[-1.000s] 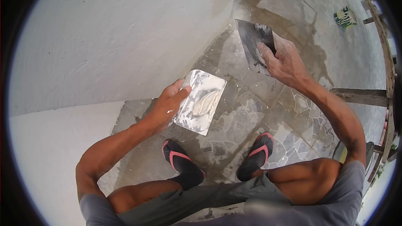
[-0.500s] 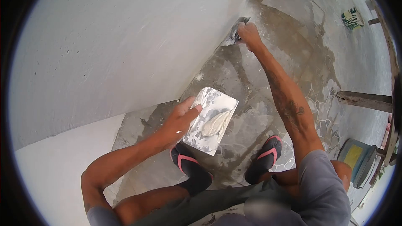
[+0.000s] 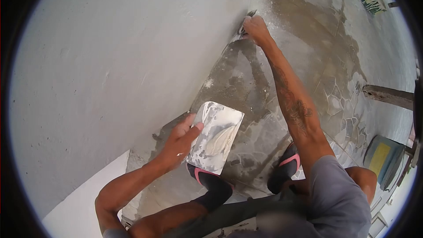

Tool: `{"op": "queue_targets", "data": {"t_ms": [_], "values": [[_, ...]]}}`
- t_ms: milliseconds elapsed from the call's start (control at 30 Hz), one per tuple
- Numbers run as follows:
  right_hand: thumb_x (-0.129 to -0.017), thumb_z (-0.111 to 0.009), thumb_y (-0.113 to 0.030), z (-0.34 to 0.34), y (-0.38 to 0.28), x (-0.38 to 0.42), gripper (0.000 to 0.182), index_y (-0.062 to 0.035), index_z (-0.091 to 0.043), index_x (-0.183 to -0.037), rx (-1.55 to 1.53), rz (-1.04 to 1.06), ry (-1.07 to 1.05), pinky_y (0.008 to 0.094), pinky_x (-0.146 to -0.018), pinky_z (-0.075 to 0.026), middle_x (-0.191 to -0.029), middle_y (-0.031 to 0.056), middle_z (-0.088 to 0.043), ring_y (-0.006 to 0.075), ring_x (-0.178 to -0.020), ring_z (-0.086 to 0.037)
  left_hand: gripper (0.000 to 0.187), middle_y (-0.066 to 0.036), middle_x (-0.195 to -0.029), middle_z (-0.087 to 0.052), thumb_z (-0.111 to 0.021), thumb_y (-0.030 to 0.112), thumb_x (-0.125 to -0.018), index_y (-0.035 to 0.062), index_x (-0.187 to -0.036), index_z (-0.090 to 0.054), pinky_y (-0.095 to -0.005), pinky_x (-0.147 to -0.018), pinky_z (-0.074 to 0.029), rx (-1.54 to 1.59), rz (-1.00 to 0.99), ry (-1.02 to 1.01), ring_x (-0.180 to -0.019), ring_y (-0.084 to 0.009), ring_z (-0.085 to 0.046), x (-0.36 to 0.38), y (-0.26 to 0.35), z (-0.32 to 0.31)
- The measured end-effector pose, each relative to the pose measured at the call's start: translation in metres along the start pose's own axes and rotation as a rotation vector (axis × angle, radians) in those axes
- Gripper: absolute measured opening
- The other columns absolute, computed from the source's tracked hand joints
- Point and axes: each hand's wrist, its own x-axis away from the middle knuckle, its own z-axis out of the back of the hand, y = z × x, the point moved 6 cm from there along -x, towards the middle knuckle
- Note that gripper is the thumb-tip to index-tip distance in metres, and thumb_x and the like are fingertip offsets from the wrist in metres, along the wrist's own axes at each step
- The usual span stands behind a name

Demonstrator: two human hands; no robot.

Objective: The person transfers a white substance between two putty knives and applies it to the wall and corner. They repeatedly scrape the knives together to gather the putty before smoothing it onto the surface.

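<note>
My left hand (image 3: pixel 178 139) grips a flat rectangular plaster board (image 3: pixel 200 150) by its left edge, thumb on top. A mound of off-white putty (image 3: pixel 222 141) lies on the board, and smears coat the rest. Stretched far forward, my right hand (image 3: pixel 257 28) is closed on a putty knife (image 3: pixel 241 31), whose blade lies against the foot of the grey wall (image 3: pixel 132 53). My fingers cover most of the knife's handle.
Wet patches and white specks mark the stone-patterned floor (image 3: pixel 308 39). A wooden post (image 3: pixel 387 96) juts in at the right, above a bucket with a yellow label (image 3: pixel 380 161). Farther off stands a paint-stained pail (image 3: pixel 373 2). My feet in pink-strapped sandals (image 3: pixel 291 158) are below.
The right hand and putty knife have shifted slightly left, the blade now turned more edge-on along the wall. The left hand and board sit a little lower and left as the view shifts.
</note>
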Motion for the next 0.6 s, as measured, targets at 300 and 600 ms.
{"op": "queue_targets", "data": {"t_ms": [300, 600], "values": [[-0.090, -0.049, -0.018, 0.011, 0.015, -0.011, 0.033, 0.0132, -0.058, -0.091, 0.126, -0.055, -0.041, 0.0400, -0.063, -0.060, -0.085, 0.0151, -0.061, 0.0257, -0.073, -0.065, 0.046, -0.008, -0.120, -0.059, -0.048, 0.026, -0.102, -0.0054, -0.136, -0.044, -0.0265, -0.095, -0.041, 0.033, -0.003, -0.101, -0.107, -0.0103, -0.052, 0.003, 0.022, -0.015], [-0.069, -0.081, -0.016, 0.015, -0.030, 0.004, 0.031, 0.0040, -0.064, -0.085, -0.338, -0.688, 0.200, 0.0357, -0.062, -0.053, -0.085, 0.0183, -0.067, 0.0305, -0.074, -0.067, 0.049, -0.012, -0.121, -0.059, -0.048, 0.027, -0.102, -0.0085, -0.135, -0.042, -0.0272, -0.097, -0.040, -0.018, -0.024, -0.121, -0.110, -0.0131, -0.051, 0.003, 0.025, -0.012]]}}
